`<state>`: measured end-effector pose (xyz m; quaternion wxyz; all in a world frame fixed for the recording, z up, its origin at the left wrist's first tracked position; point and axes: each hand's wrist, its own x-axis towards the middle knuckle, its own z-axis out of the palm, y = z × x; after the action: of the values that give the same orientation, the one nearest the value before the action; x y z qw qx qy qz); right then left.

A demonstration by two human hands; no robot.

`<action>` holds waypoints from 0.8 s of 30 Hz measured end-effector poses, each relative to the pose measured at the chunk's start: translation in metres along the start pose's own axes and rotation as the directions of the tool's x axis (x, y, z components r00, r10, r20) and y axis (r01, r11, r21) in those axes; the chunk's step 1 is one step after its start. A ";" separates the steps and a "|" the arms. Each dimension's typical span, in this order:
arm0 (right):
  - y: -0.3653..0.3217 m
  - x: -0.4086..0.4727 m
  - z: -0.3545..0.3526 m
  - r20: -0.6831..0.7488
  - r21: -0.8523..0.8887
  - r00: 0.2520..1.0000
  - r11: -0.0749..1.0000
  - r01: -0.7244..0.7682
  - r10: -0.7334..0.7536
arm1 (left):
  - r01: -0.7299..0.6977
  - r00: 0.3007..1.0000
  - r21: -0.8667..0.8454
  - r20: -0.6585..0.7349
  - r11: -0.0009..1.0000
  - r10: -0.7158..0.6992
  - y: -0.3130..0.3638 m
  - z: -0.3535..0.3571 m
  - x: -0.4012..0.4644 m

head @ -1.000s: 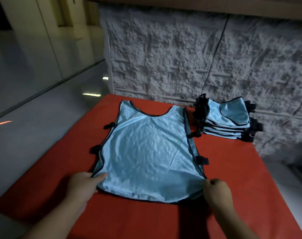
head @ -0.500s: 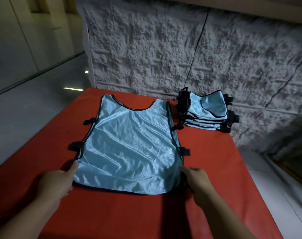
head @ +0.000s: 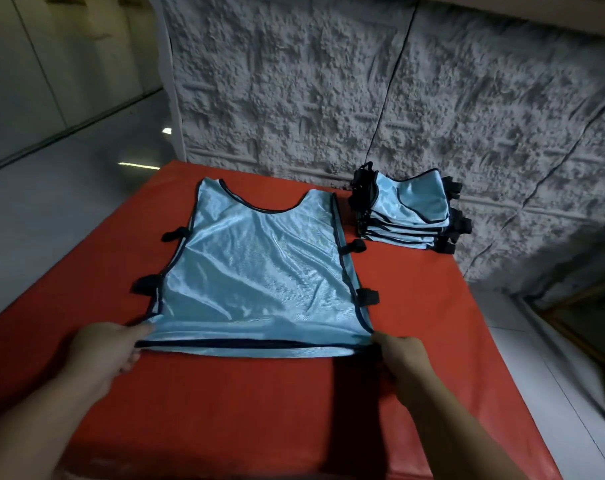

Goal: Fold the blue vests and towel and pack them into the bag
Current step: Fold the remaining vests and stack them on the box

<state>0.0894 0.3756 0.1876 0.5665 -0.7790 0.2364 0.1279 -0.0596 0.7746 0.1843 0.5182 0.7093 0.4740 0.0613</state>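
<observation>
- There is one blue vest (head: 259, 271) spread out flat, and one pile of folded blue vests (head: 406, 213). The pile looks about five vests high, but the layers are hard to count for sure.
- There are two hands, one on each side near the bottom of the frame.
- The spread-out vest lies in the middle of the frame on a red worktop (head: 242, 410). Its neck hole points to the top of the frame.
- The vest is light blue and shiny, with a thin dark edge all the way round. It has some soft wrinkles.
- Four small black straps stick out from its sides, two on the left and two on the right.
- The bottom edge of the vest is lifted a little off the worktop. Both layers show there, with a dark line between them.
- The left hand (head: 103, 351) holds the bottom left corner of the vest. Its thumb is on top of the cloth and its fingers are curled under it.
- The right hand (head: 403, 358) holds the bottom right corner of the vest, with its fingers curled round the cloth.
- The two hands are well apart, one at each corner.
- The pile of folded vests sits at the upper right of the worktop, near a bumpy grey wall (head: 328, 81). Black straps stick out of both sides of the pile.
- A thin black cord (head: 396, 64) runs down the wall above the pile.
</observation>
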 end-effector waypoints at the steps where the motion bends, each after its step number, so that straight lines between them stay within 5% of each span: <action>1: 0.003 -0.001 0.000 -0.022 -0.017 1.000 1.000 0.012 -0.012 | -0.049 0.998 0.079 -0.035 0.996 0.051 -0.001 0.000 0.000; 6: 0.016 -0.016 -0.009 -0.038 -0.128 0.995 0.988 0.086 -0.092 | -0.122 0.990 0.340 -0.019 0.932 0.137 -0.003 -0.004 -0.011; 12: 0.016 -0.034 -0.024 0.013 -0.071 1.000 0.997 0.007 -0.007 | -0.148 0.989 0.387 0.054 0.910 0.138 -0.009 -0.015 -0.019; 16: 0.012 -0.045 -0.028 0.056 0.025 0.996 0.997 -0.071 0.070 | -0.157 0.988 0.308 0.048 0.938 0.149 -0.012 -0.015 -0.024; 19: 0.008 -0.048 -0.030 0.173 0.115 0.979 0.985 -0.126 0.105 | 0.014 0.981 -0.053 0.194 0.999 -0.003 -0.012 -0.018 -0.031; 24: 0.017 -0.046 -0.034 0.099 -0.194 0.995 0.981 0.000 0.019 | 0.126 0.960 0.000 0.251 0.992 -0.122 -0.011 -0.029 -0.042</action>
<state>0.0396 0.3493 0.2065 0.4986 -0.8219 0.1978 0.1919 -0.1058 0.7638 0.2058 0.5824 0.6760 0.4478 -0.0577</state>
